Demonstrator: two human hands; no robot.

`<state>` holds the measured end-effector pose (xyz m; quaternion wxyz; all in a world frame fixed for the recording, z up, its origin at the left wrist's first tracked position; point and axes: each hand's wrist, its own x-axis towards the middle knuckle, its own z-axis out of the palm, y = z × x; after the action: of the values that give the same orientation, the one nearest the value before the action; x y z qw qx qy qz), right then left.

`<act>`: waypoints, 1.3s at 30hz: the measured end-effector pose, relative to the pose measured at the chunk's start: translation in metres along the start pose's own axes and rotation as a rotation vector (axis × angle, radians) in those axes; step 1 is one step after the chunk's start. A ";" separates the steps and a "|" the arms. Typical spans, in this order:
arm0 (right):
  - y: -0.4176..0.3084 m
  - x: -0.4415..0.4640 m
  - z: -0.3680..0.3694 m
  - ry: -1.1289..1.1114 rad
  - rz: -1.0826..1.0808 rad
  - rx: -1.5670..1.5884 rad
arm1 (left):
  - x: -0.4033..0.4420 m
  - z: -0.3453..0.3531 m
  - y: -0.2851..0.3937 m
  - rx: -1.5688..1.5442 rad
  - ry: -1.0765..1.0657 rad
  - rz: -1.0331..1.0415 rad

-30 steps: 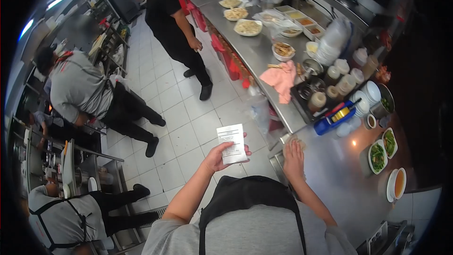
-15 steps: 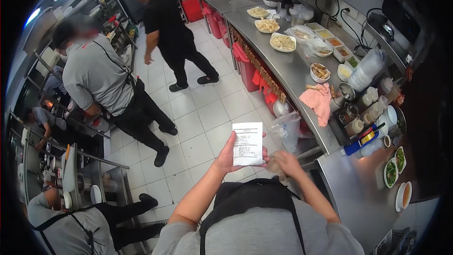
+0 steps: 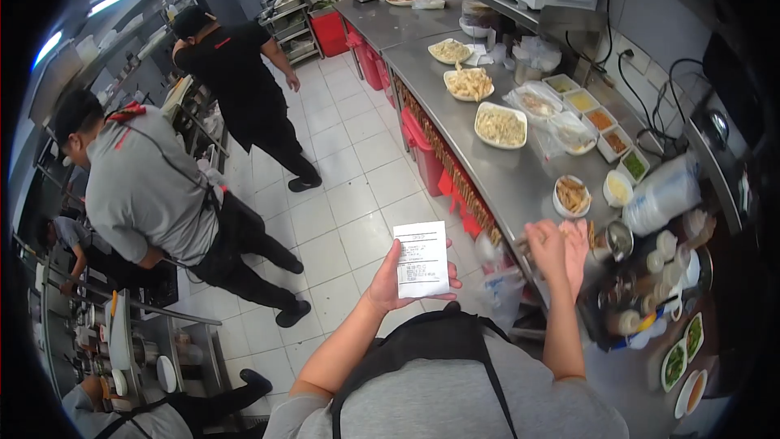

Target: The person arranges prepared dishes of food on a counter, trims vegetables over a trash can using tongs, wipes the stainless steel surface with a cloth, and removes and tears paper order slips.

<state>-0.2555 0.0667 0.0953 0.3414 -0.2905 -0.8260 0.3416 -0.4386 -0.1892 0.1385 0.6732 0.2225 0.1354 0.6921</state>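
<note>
My left hand [image 3: 388, 280] holds a white printed paper slip [image 3: 422, 260] upright, thumb along its left edge and fingertips showing at its right. Over the edge of the steel counter [image 3: 455, 138], my right hand [image 3: 551, 256] is raised with its fingers curled. Something brownish shows by those fingers, too blurred to make out. Just right of that hand lies a pink cloth [image 3: 577, 250], partly hidden. A bowl of fried pieces [image 3: 572, 196] stands beyond it.
Three food dishes [image 3: 500, 125] and condiment trays [image 3: 600, 119] stand farther up the counter. Squeeze bottles [image 3: 666, 244] and bowls of greens [image 3: 674, 364] are at the right. A person in black [image 3: 240, 81] and a person in grey [image 3: 154, 179] stand at the left. Red bins [image 3: 420, 150] line the counter's underside.
My right hand has left the near steel surface, passed close to the slip, and now is over the counter by the pink cloth. The person in black has moved left. The view has shifted.
</note>
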 end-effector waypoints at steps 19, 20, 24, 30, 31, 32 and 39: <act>0.046 0.100 0.073 0.015 0.025 -0.452 | 0.204 -0.113 0.117 0.216 0.168 -0.233; 0.049 0.104 0.081 0.032 0.065 -0.499 | 0.217 -0.119 0.126 0.264 0.184 -0.248; 0.052 0.131 0.095 0.131 0.135 -0.628 | 0.281 -0.143 0.159 0.519 0.213 -0.124; 0.067 0.158 0.103 0.260 0.262 -0.719 | 0.350 -0.163 0.207 0.908 0.008 0.076; 0.067 0.159 0.104 0.272 0.281 -0.730 | 0.356 -0.168 0.212 0.939 -0.039 0.068; 0.066 0.160 0.105 0.285 0.299 -0.742 | 0.363 -0.167 0.218 0.968 -0.089 0.063; 0.064 0.163 0.106 0.296 0.324 -0.734 | 0.393 -0.173 0.229 0.837 -0.234 -0.043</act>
<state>-0.4181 0.1817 0.0495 0.2722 -0.5648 -0.7785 0.0289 -0.7216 0.2074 0.1497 0.5501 0.5504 0.3318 0.5332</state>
